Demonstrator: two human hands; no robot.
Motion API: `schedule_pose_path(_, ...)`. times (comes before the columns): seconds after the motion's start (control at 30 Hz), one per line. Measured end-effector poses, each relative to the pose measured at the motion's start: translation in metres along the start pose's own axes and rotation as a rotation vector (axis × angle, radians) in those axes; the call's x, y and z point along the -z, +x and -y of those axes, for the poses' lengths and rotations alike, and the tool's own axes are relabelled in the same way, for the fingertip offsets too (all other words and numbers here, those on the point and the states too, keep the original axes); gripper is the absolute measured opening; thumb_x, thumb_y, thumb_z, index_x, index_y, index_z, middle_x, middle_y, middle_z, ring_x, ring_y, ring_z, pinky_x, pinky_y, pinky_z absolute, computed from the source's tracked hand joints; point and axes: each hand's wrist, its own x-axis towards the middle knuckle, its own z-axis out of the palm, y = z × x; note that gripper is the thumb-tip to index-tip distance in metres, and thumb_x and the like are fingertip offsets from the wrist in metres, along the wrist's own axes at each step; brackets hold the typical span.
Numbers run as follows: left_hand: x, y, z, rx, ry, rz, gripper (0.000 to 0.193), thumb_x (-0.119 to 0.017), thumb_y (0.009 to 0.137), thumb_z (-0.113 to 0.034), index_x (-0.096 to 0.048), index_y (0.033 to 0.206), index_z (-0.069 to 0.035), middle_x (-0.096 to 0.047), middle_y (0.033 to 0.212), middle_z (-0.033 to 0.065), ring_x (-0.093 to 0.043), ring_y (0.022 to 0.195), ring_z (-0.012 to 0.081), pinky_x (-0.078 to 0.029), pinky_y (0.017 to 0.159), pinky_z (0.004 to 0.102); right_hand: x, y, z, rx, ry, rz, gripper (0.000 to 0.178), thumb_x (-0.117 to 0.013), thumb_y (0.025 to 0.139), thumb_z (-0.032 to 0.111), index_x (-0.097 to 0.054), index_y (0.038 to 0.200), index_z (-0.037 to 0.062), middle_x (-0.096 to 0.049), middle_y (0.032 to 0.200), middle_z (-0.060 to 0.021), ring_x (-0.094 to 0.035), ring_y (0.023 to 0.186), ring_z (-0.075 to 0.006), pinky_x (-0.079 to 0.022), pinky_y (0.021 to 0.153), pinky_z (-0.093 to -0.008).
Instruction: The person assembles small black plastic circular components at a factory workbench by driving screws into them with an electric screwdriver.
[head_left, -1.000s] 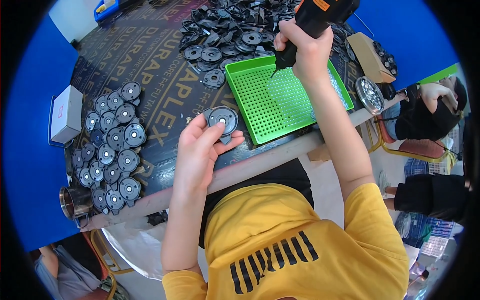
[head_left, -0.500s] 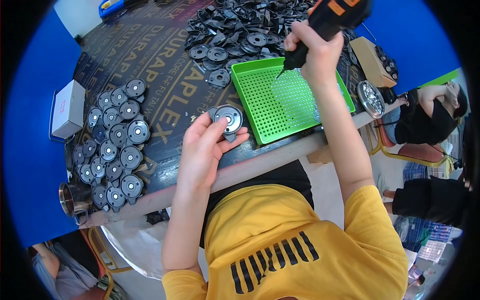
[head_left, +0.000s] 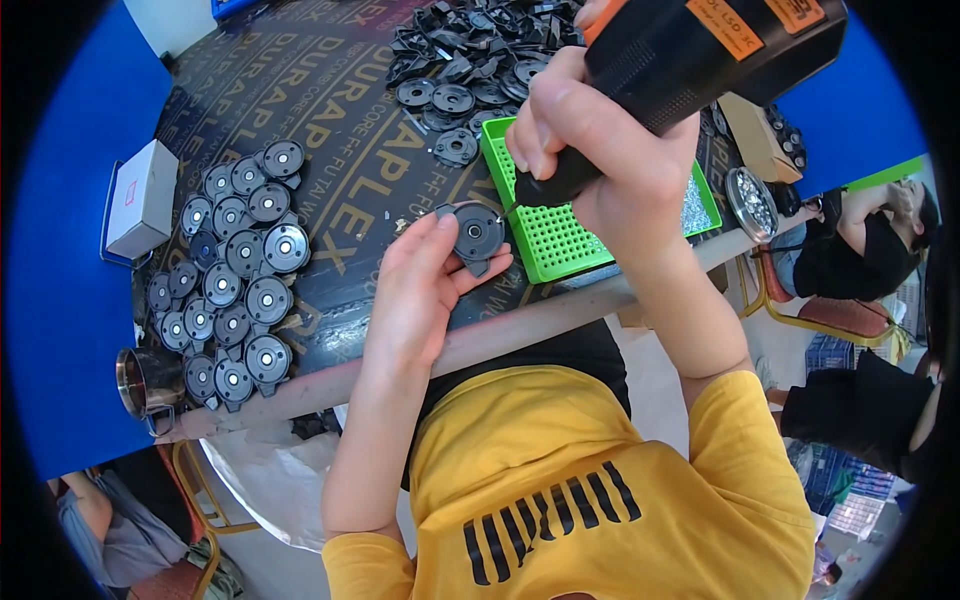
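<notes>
Between the thumb and fingers of my left hand [head_left: 415,285] is a round black plastic part [head_left: 478,232] with a hole at its centre and a tab at its lower side. My right hand [head_left: 620,150] grips a black electric screwdriver [head_left: 660,70] with orange labels. Its thin bit points down and left, with the tip at the right rim of the round part; whether it touches cannot be made out. Behind my right hand, a green perforated tray [head_left: 555,258] holding small shiny screws is partly covered.
Rows of similar round parts [head_left: 240,260] lie at the left. A heap of black parts [head_left: 470,60] fills the back. A white box [head_left: 142,200] and a metal cup [head_left: 145,385] stand far left. At right are a dish of small metal pieces [head_left: 752,205] and a cardboard box [head_left: 755,140].
My right hand has brought the screwdriver left and closer, from above the green tray to the round part. My left hand, still holding the part, has shifted slightly right.
</notes>
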Motion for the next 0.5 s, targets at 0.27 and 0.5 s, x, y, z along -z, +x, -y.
schedule_pose_path(0.27, -0.0017, -0.0004, -0.0008, 0.013, 0.010, -0.012, 0.023, -0.040, 0.091, -0.016, -0.049, 0.099, 0.004, -0.058, 0.092, 0.0121, -0.059, 0.082, 0.0207, -0.050, 0.080, 0.0370, -0.0012, -0.0006, -0.0058, -0.026, 0.027, 0.007, 0.019, -0.058, 0.071, -0.003, -0.048, 0.086, 0.0003, -0.053, 0.054, -0.0022, -0.051, 0.045, -0.0079, -0.040, 0.044, -0.0202)
schedule_pose_path(0.5, -0.0031, -0.0008, -0.0018, 0.016, 0.028, -0.003, 0.024, -0.040, 0.092, -0.017, -0.050, 0.099, 0.004, -0.058, 0.092, 0.0113, -0.059, 0.082, 0.0192, -0.050, 0.079, 0.0354, -0.0021, -0.0028, -0.0101, -0.033, 0.016, 0.006, 0.012, -0.058, 0.072, -0.002, -0.050, 0.080, 0.0003, -0.054, 0.055, -0.0018, -0.051, 0.045, -0.0076, -0.041, 0.044, -0.0198)
